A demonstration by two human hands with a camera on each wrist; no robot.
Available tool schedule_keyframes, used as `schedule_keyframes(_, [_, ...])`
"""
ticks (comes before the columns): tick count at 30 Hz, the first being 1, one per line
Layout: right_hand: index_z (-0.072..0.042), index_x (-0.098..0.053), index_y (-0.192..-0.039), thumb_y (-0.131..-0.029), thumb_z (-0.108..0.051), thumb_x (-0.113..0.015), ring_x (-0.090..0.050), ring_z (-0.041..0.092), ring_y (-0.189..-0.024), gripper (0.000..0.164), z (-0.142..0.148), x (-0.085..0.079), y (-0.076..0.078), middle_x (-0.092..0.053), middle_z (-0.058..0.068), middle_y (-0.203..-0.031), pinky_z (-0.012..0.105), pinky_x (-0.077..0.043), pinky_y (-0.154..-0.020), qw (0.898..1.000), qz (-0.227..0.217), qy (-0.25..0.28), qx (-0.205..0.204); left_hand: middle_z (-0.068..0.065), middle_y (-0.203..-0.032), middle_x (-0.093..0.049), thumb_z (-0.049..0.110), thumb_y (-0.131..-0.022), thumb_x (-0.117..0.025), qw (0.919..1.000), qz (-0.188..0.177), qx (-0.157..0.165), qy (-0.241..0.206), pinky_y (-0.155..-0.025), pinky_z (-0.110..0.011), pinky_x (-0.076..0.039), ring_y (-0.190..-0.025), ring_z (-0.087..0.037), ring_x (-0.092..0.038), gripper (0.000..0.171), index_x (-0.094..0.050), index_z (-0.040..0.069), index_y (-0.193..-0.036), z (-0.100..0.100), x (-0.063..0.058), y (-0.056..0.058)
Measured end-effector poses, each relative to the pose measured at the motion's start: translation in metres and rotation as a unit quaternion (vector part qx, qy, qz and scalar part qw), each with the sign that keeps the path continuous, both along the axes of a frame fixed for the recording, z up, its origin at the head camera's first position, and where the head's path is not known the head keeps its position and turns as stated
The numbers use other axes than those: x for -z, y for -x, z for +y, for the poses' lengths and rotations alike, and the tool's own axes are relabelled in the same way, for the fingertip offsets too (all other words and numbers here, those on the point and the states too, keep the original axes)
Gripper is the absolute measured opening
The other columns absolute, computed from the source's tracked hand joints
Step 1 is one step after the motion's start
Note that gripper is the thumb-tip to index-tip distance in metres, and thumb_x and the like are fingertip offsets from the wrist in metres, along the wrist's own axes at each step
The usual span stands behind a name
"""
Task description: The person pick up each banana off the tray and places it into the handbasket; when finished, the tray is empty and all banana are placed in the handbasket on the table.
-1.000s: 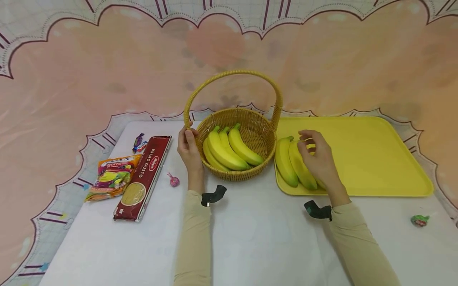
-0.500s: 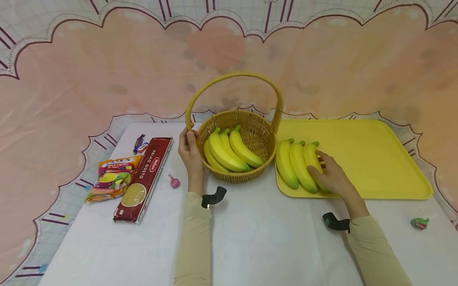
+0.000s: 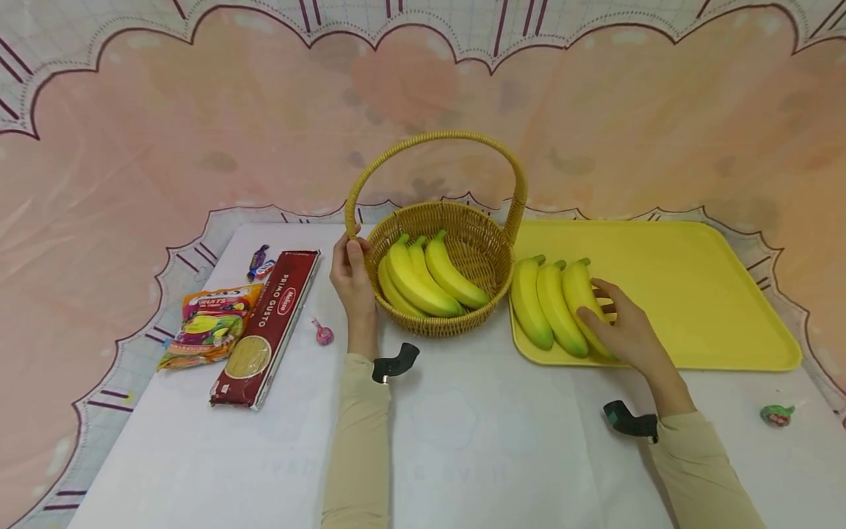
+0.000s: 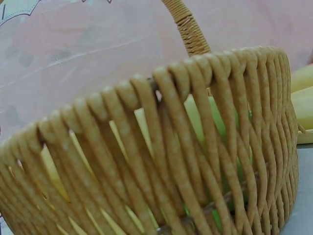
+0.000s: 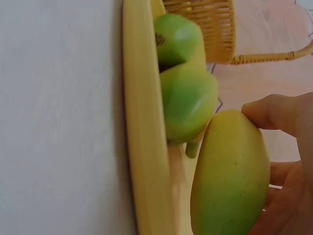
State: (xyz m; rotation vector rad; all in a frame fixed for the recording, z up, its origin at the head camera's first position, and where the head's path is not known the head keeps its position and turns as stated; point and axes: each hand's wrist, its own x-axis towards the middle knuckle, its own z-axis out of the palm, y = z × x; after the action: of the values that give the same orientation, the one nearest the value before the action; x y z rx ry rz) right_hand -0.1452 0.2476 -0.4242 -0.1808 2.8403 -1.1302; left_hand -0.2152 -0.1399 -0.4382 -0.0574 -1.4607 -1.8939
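Note:
My left hand (image 3: 352,275) grips the wicker basket (image 3: 436,327) at the left foot of its tall arched handle. Several yellow bananas (image 3: 452,275) with green tips lie in the basket's left half. In the left wrist view the woven basket wall (image 4: 161,147) fills most of the picture and the hand is out of sight. My right hand (image 3: 631,327) holds the rightmost banana (image 5: 232,171) on the yellow tray, thumb on one side and fingers round the other. Two more bananas (image 3: 560,312) lie just left of it, side by side.
The yellow tray (image 3: 700,294) stands right of the basket. At left lie a dark red pasta pack (image 3: 267,330), an orange candy bag (image 3: 211,327) and small wrapped sweets (image 3: 259,263). A pink lollipop (image 3: 322,334) is near the left forearm, a green-wrapped sweet (image 3: 777,415) at far right.
My right hand has moved right and down from above the tray's bananas to the rightmost one and now holds it. The left hand stays on the basket.

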Motion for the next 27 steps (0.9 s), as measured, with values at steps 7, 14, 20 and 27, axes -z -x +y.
schedule_keyframes(7, [-0.007,-0.027,-0.148,-0.095,-0.039,-0.052,-0.048,0.044,-0.114,0.067,-0.013,-0.007,-0.004,-0.041,0.024,-0.14,0.058,-0.043,-0.089,0.999,0.039,0.021,-0.014,0.003,-0.089,-0.058,0.034,-0.098,-0.048,1.0,0.001,-0.001,-0.001,-0.092,-0.025,-0.045,-0.092,-0.014,-0.054,0.035,-0.062,0.01,-0.119,0.0,-0.002,0.0])
schedule_keyframes(14, [-0.01,-0.033,-0.146,-0.094,-0.031,-0.057,-0.05,0.037,-0.114,0.061,-0.035,-0.008,-0.004,-0.045,0.019,-0.137,0.051,-0.043,-0.09,0.994,0.088,0.053,-0.041,0.003,-0.089,-0.059,0.036,-0.097,-0.049,1.0,0.003,-0.009,0.0,-0.091,-0.025,-0.045,-0.092,-0.015,-0.055,0.036,-0.063,0.011,-0.118,0.0,-0.002,0.0])
schedule_keyframes(20, [-0.011,-0.037,-0.144,-0.093,-0.025,-0.059,-0.051,0.033,-0.113,0.057,-0.054,-0.01,-0.004,-0.046,0.014,-0.14,0.045,-0.042,-0.088,0.988,0.117,0.069,-0.068,0.002,-0.088,-0.058,0.033,-0.097,-0.049,0.9999,0.004,-0.001,-0.016,-0.09,-0.024,-0.045,-0.09,-0.015,-0.055,0.034,-0.062,0.009,-0.118,0.001,-0.002,0.0])
schedule_keyframes(27, [-0.013,-0.041,-0.141,-0.093,-0.023,-0.06,-0.052,0.029,-0.113,0.053,-0.078,-0.013,-0.001,-0.05,0.01,-0.136,0.045,-0.043,-0.089,0.982,0.124,0.099,-0.099,0.002,-0.088,-0.058,0.03,-0.097,-0.049,0.9999,0.007,0.009,-0.011,-0.089,-0.023,-0.045,-0.089,-0.012,-0.055,0.033,-0.062,0.007,-0.117,0.004,-0.015,-0.01])
